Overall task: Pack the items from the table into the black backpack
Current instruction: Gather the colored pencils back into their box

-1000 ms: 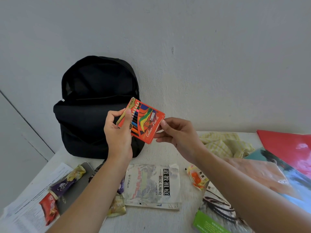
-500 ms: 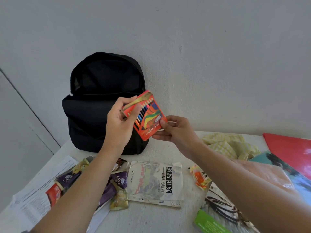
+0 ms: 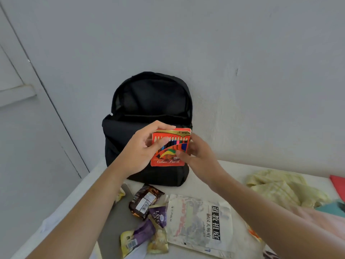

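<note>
The black backpack (image 3: 149, 101) stands open against the wall at the back of the white table (image 3: 233, 169). Both hands hold an orange box of colour pencils (image 3: 169, 157) upright in front of the backpack's front panel. My left hand (image 3: 143, 148) grips its left side, thumb across the front. My right hand (image 3: 197, 154) holds its right edge. On the table lie a brown snack packet (image 3: 144, 200), purple snack packets (image 3: 158, 215), a yellow packet (image 3: 157, 243) and a white booklet with Chinese print (image 3: 201, 223).
A pale yellow checked cloth (image 3: 280, 187) lies crumpled at the right, with a red folder's edge (image 3: 337, 186) beyond it. A grey flat sheet (image 3: 115, 221) lies under the snacks. The table's left edge drops off beside a white door (image 3: 28, 128).
The pencil box has turned from tilted to upright and moved closer to the backpack. The camera view has shifted, so the backpack sits nearer the middle.
</note>
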